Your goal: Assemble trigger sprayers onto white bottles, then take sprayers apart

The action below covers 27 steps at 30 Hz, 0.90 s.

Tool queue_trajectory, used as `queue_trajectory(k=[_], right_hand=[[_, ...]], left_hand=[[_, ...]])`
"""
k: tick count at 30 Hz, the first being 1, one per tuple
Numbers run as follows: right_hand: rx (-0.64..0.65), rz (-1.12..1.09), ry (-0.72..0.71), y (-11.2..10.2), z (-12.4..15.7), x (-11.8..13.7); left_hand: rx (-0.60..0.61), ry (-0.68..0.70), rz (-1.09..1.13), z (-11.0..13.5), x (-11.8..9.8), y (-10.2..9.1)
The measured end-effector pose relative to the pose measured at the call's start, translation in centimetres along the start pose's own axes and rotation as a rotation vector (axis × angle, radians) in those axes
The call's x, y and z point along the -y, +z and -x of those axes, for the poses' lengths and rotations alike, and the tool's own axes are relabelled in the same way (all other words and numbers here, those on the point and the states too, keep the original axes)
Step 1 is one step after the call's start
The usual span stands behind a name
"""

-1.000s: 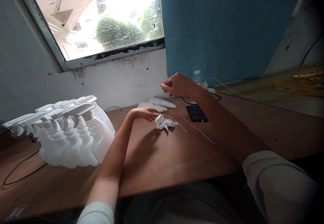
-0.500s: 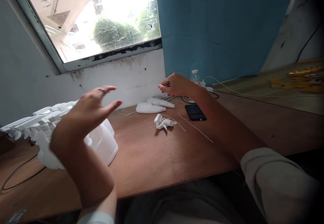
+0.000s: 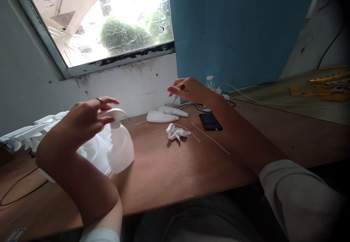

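A translucent white spray bottle (image 3: 121, 149) stands upright at the near end of a cluster of similar bottles (image 3: 94, 150). My left hand (image 3: 79, 123) has its thumb and fingers around the bottle's white trigger head. Above the back of the table, my right hand (image 3: 191, 88) is closed around a slim tool (image 3: 175, 99) with a dark round end and a thin shaft pointing down; its exact kind is unclear. Loose white trigger parts (image 3: 177, 131) lie mid-table between the hands.
Two white bottles (image 3: 161, 116) lie on their sides by the wall. A black phone (image 3: 210, 121), thin white tubes (image 3: 216, 142), cables and a clear capped bottle (image 3: 210, 83) are at the right. A window is above, beside a blue curtain (image 3: 235, 30).
My left hand has closed from open onto a spray bottle's head, and that bottle now stands slightly right of the cluster. My right hand has barely moved, turning the tool a little.
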State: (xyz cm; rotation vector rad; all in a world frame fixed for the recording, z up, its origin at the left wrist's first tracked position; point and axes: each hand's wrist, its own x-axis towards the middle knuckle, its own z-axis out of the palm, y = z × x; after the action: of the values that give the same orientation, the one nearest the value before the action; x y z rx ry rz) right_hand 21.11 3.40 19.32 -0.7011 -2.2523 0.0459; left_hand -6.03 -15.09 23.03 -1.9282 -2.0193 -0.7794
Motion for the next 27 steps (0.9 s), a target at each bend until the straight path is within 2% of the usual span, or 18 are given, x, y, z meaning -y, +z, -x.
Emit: queue_trajectory(k=[3,6,9,12,15,18,20,22,24,27], right_hand=[[0.026,-0.193,-0.127,0.4,-0.1,0.5],[0.034,-0.311,-0.236,0.5,0.2,1.9],[0.051,-0.405,-0.275,0.2,0.8,3.8],[0.026,-0.466,-0.152,-0.4,1.6,5.2],[-0.104,-0.503,-0.024,-0.9,1.8,5.6],[-0.397,-0.581,0.044,-0.9,1.1,4.6],[-0.594,-0.649,0.084,-0.7,0.4,3.6],[-0.727,-0.708,0.106,-0.4,-0.3,2.8],[-0.768,-0.736,0.101,-0.1,-0.6,2.4],[-0.739,-0.739,0.076,0.3,-0.7,2.5]], left_hand=[[-0.070,0.258,0.053,-1.0,-0.9,1.0],[-0.090,0.420,0.226,-1.4,-2.7,2.0],[-0.119,0.448,0.485,-1.4,-5.2,2.9],[-0.173,0.428,0.688,-1.6,-7.2,3.9],[-0.276,0.539,0.600,-2.4,-7.5,4.7],[-0.342,0.623,0.443,-3.7,-6.4,5.6],[-0.320,0.640,0.370,-4.6,-5.6,6.3],[-0.263,0.647,0.300,-5.3,-5.3,7.2],[-0.228,0.641,0.227,-5.7,-5.4,8.2],[-0.260,0.583,0.122,-6.2,-6.0,9.7]])
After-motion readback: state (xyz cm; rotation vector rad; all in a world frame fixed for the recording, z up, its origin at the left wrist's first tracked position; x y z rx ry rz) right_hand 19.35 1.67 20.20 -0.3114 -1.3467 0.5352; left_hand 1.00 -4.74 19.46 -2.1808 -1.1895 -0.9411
